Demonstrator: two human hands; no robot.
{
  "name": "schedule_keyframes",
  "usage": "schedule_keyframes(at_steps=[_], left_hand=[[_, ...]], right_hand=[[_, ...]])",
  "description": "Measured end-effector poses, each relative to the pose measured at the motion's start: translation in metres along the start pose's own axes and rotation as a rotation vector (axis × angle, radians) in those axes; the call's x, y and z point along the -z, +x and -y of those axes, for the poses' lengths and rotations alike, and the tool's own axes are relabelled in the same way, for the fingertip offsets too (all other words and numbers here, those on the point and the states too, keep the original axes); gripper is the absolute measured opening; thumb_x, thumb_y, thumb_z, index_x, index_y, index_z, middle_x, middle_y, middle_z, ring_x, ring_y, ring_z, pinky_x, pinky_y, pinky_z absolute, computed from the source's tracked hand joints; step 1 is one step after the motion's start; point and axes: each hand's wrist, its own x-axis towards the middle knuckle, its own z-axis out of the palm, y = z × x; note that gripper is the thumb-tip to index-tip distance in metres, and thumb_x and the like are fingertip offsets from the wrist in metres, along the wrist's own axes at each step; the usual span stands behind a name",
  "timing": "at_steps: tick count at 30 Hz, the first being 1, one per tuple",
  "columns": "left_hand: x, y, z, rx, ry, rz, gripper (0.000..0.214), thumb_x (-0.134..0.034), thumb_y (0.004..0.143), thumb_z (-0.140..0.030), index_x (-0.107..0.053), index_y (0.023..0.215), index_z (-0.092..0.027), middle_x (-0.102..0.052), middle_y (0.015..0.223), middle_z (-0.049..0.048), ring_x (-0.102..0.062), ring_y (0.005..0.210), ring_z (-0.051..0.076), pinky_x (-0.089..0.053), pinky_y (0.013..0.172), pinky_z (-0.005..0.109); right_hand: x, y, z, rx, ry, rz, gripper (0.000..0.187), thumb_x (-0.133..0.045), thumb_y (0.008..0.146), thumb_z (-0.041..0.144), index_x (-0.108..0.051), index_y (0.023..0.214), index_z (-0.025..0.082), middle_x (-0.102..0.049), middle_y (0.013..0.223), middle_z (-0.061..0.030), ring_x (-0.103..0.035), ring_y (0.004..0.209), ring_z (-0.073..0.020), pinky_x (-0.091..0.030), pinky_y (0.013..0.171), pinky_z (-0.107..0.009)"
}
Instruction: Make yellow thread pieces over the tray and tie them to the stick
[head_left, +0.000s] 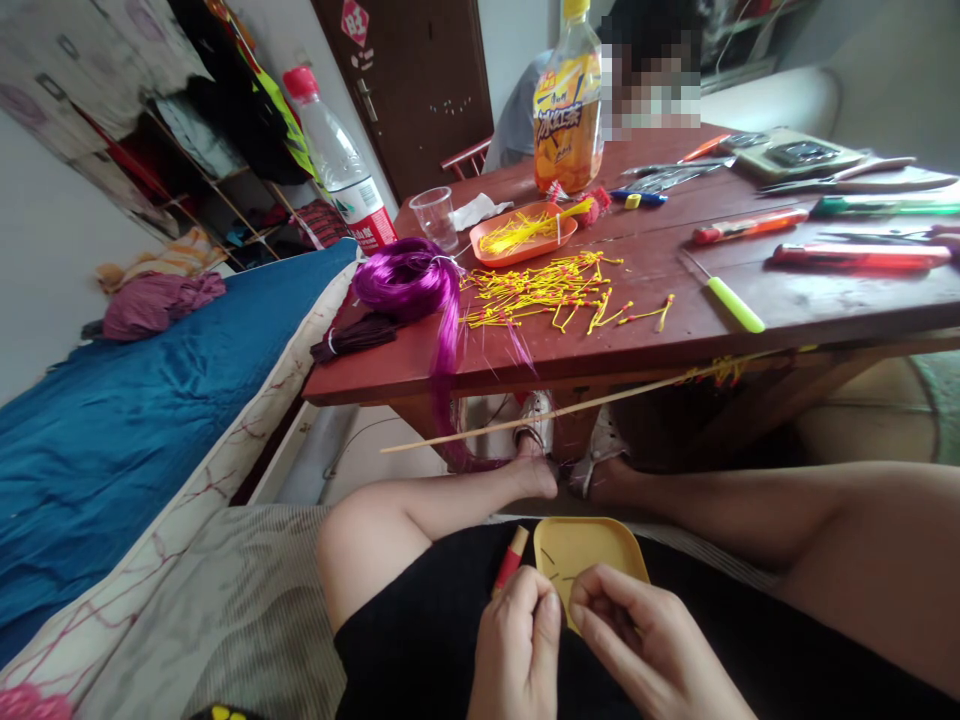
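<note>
Low over my lap, my left hand (519,630) is closed, thumb pressed against bent fingers. Close beside it on the right, my right hand (637,630) also has its fingers curled into a pinch. Whatever either hand grips is too small or hidden to make out. Beneath and just beyond them, a shallow yellow tray (592,540) rests on the dark cloth over my lap. Several short dark strands (568,578) lie in it. A small red tube with a tan cap (511,560) leans at the tray's left edge, touching or nearly touching my left hand.
On the red table (600,350) are a purple thread bundle (405,280), red-tipped yellow wires (540,290), an orange dish (517,255), a tea bottle (568,120) and a green-handled pick (735,305). A thin stick (480,432) juts past its front edge. Behind sits another person.
</note>
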Motion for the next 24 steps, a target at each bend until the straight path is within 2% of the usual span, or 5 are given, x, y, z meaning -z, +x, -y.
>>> schedule_keyframes(at_steps=[4,11,14,19,24], left_hand=[[-0.0004,-0.0001,0.0015,-0.004,0.007,-0.025,0.024,-0.036,0.091,-0.028,-0.048,0.072,-0.021,-0.054,0.065,-0.0021,-0.054,0.06,0.013,-0.04,0.059,0.022],[0.0039,0.0012,0.0017,-0.012,0.02,0.047,0.025,-0.034,0.092,-0.03,-0.05,0.076,-0.021,-0.058,0.068,0.0001,-0.056,0.063,0.015,-0.042,0.061,0.023],[0.0039,0.0016,0.0011,0.01,0.017,0.034,0.025,-0.034,0.092,-0.03,-0.05,0.075,-0.021,-0.057,0.067,-0.0004,-0.056,0.063,0.014,-0.042,0.061,0.022],[-0.0018,0.0009,0.0009,0.006,-0.013,-0.023,0.027,-0.036,0.091,-0.032,-0.05,0.071,-0.02,-0.055,0.063,-0.0024,-0.052,0.058,0.013,-0.039,0.058,0.022],[-0.0042,0.0005,0.0002,0.032,-0.037,-0.072,0.027,-0.036,0.091,-0.033,-0.05,0.071,-0.02,-0.054,0.063,-0.0025,-0.052,0.059,0.013,-0.037,0.058,0.022]], right_hand=[[0.0,-0.0001,0.002,-0.004,-0.02,-0.008,0.024,-0.039,0.086,0.034,-0.045,0.069,0.018,-0.04,0.06,0.0028,-0.033,0.054,-0.0113,-0.034,0.05,-0.021],[0.0017,-0.0022,0.0036,0.012,-0.112,-0.008,0.026,-0.039,0.087,0.037,-0.05,0.072,0.018,-0.042,0.059,0.0024,-0.035,0.051,-0.011,-0.035,0.049,-0.021],[0.0044,-0.0022,0.004,0.045,-0.195,-0.041,0.025,-0.04,0.087,0.038,-0.054,0.079,0.018,-0.046,0.06,0.0016,-0.04,0.053,-0.0119,-0.037,0.05,-0.021],[0.0008,-0.0029,0.0057,0.135,-0.283,-0.141,0.026,-0.038,0.089,0.034,-0.05,0.07,0.021,-0.05,0.061,0.0012,-0.044,0.053,-0.012,-0.038,0.05,-0.021],[-0.003,-0.0029,0.0056,0.188,-0.307,-0.174,0.021,-0.041,0.089,0.033,-0.051,0.075,0.021,-0.051,0.065,0.0006,-0.048,0.057,-0.0135,-0.038,0.055,-0.023]])
